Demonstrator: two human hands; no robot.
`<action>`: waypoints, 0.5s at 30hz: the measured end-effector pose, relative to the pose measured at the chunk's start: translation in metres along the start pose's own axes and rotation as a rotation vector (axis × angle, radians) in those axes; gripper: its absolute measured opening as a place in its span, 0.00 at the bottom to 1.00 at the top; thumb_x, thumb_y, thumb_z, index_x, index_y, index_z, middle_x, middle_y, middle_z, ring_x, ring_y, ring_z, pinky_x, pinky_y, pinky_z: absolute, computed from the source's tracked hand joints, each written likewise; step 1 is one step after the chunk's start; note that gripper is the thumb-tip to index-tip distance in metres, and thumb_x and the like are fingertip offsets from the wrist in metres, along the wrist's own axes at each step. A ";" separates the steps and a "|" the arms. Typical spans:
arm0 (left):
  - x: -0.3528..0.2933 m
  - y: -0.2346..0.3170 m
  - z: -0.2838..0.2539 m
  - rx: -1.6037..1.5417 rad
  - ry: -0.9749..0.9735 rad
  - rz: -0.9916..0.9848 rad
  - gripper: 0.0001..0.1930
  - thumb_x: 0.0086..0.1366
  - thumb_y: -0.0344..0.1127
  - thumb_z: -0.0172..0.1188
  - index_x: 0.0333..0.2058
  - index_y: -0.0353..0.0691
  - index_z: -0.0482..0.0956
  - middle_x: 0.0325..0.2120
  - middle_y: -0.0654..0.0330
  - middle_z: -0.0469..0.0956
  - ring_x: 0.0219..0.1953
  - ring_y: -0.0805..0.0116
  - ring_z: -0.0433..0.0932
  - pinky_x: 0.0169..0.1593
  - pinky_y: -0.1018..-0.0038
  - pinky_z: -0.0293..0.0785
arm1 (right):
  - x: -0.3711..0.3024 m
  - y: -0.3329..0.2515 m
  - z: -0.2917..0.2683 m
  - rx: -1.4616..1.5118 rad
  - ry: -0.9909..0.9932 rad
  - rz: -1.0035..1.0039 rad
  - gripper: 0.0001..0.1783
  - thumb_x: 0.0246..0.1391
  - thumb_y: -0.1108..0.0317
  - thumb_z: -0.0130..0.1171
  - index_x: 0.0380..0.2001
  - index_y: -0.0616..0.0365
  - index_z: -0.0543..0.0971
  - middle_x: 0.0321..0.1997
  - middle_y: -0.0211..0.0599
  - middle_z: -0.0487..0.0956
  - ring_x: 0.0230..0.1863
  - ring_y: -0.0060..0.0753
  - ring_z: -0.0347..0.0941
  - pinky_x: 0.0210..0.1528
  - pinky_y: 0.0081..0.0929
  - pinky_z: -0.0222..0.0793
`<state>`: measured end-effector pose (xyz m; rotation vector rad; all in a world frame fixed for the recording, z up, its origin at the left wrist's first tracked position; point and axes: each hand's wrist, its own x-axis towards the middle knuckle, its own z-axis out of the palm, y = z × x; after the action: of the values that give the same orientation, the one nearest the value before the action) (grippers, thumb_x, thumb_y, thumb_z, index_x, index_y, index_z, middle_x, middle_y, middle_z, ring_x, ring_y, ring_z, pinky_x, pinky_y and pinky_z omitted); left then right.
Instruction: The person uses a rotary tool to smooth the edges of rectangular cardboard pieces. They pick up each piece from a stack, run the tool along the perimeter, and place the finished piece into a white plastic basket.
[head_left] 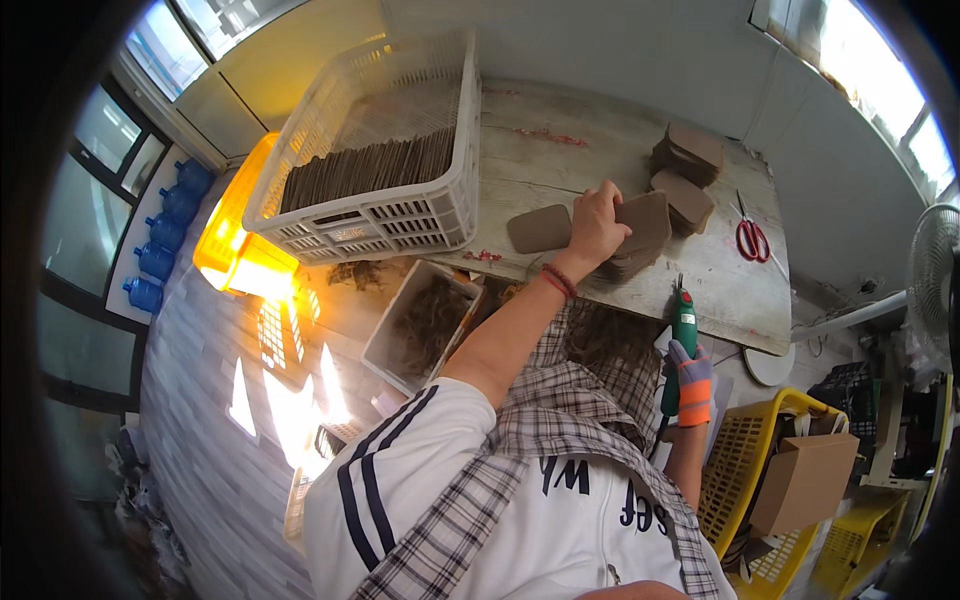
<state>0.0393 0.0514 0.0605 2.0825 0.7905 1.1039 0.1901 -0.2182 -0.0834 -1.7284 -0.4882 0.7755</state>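
My left hand [597, 225] is bare, with a red band at the wrist. Its fingers are closed on the edge of a brown rounded flat pad [645, 215] at the top of a stack near the table's front edge. Just left of that hand, a single brown pad [540, 229] lies flat. My right hand [690, 375], in a purple and orange glove, is wrapped round a green handheld power tool [684, 322]. The tool stands upright off the table's front edge, its thin metal tip pointing away from me. Two more pad stacks, a taller one [690, 150] and a lower one [684, 200], stand behind.
Red-handled scissors [752, 240] lie on the worn wooden table [510, 130] at right. A white crate [460, 200] of upright pads stands at left. Below are a box of brown scraps [425, 325] and a yellow basket [740, 460] with a carton [805, 480]. A fan [935, 285] stands at far right.
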 end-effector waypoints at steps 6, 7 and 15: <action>-0.014 0.005 0.007 -0.980 0.045 -0.442 0.10 0.52 0.22 0.63 0.35 0.35 0.77 0.32 0.59 0.80 0.33 0.70 0.77 0.39 0.72 0.74 | -0.022 -0.033 0.010 -0.138 0.152 -0.119 0.18 0.49 0.61 0.65 0.37 0.62 0.74 0.24 0.32 0.77 0.19 0.21 0.72 0.19 0.20 0.66; -0.017 0.016 0.001 -1.114 0.073 -0.532 0.11 0.54 0.22 0.61 0.38 0.36 0.77 0.34 0.60 0.80 0.36 0.68 0.77 0.42 0.71 0.74 | -0.025 -0.035 0.009 -0.076 0.151 -0.141 0.18 0.49 0.60 0.65 0.35 0.62 0.75 0.22 0.31 0.76 0.19 0.20 0.70 0.20 0.19 0.65; -0.039 0.036 0.021 -1.639 0.115 -0.728 0.19 0.58 0.19 0.56 0.48 0.38 0.69 0.46 0.59 0.73 0.51 0.62 0.70 0.57 0.66 0.67 | -0.093 -0.122 0.035 0.170 0.051 -0.076 0.18 0.50 0.61 0.64 0.38 0.61 0.74 0.21 0.29 0.75 0.18 0.17 0.69 0.18 0.16 0.63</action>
<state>0.0463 -0.0052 0.0601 0.3071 0.3223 0.8616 0.1078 -0.2218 0.0509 -1.5591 -0.4384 0.6971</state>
